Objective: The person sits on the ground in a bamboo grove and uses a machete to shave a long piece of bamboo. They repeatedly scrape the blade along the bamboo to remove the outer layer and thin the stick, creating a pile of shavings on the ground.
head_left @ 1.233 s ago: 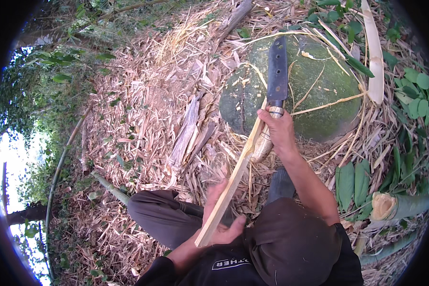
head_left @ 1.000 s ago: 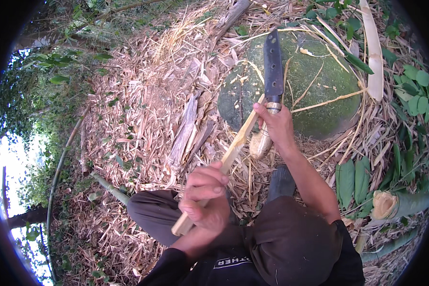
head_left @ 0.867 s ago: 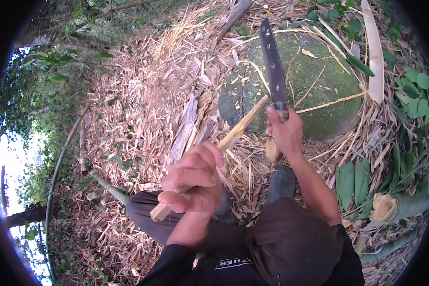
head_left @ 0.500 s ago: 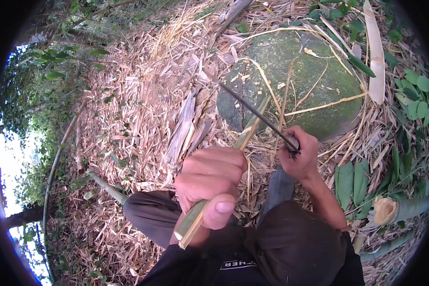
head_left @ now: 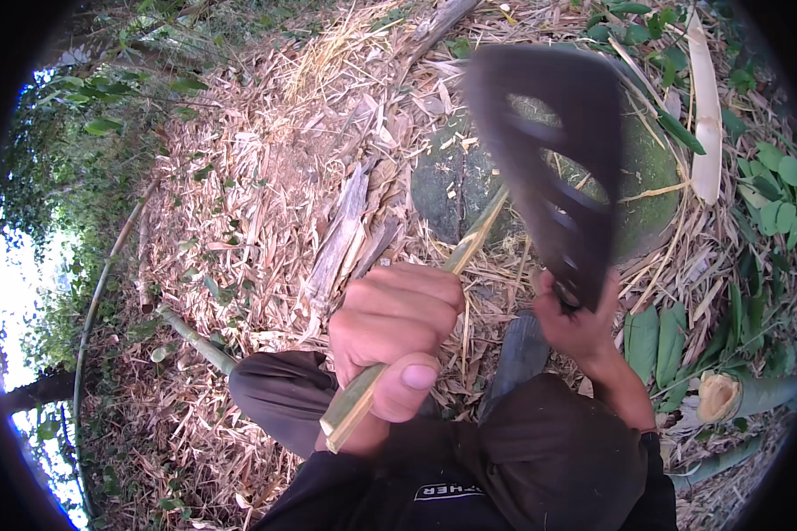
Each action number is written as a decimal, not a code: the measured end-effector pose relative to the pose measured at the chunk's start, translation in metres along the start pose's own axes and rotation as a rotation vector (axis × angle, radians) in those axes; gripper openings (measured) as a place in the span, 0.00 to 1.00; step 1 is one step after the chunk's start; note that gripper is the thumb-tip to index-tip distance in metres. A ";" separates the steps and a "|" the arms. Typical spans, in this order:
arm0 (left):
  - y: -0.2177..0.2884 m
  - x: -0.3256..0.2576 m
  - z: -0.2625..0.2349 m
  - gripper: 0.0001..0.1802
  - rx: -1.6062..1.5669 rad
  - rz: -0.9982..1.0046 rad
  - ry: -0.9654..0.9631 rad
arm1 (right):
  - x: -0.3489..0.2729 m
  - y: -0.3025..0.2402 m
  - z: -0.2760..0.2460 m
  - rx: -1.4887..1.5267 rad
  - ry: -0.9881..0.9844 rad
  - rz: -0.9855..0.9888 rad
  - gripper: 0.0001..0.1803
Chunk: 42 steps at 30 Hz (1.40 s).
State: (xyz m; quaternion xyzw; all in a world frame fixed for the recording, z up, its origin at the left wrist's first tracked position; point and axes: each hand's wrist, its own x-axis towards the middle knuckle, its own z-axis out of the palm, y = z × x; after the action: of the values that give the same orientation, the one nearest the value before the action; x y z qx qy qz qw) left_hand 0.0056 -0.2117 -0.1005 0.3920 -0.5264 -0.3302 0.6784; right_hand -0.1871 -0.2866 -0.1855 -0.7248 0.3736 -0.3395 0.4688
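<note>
At left, the bamboo strip (head_left: 354,408) slants up and rightward from the lap, its far tip over the mossy stone (head_left: 438,190), though whether they touch I cannot tell; the left hand (head_left: 397,323) is wrapped tightly round it near its butt, thumb laid along it; it looks light and stiff, likely slick on the green skin and sharp along the split edges, so that thick butt seems the safest hold; at right, the blurred, dark knife (head_left: 593,128) should feel heavier, its handle mostly hidden where the right hand (head_left: 583,329) grips it.
</note>
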 end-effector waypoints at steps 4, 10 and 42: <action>-0.002 0.007 0.009 0.31 0.063 0.031 -0.030 | 0.003 0.014 0.005 -0.180 -0.161 0.168 0.08; 0.003 0.003 -0.006 0.30 -0.066 0.009 -0.017 | -0.003 0.001 0.002 -0.017 0.014 -0.068 0.09; -0.005 -0.011 0.012 0.26 -0.015 0.080 -0.042 | 0.010 0.011 0.007 -0.290 -0.200 0.037 0.14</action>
State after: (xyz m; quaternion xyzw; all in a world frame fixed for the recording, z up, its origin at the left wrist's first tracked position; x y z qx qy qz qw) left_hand -0.0085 -0.2069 -0.1085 0.3585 -0.5536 -0.3147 0.6827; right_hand -0.1791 -0.2958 -0.1967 -0.8082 0.3833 -0.1994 0.4002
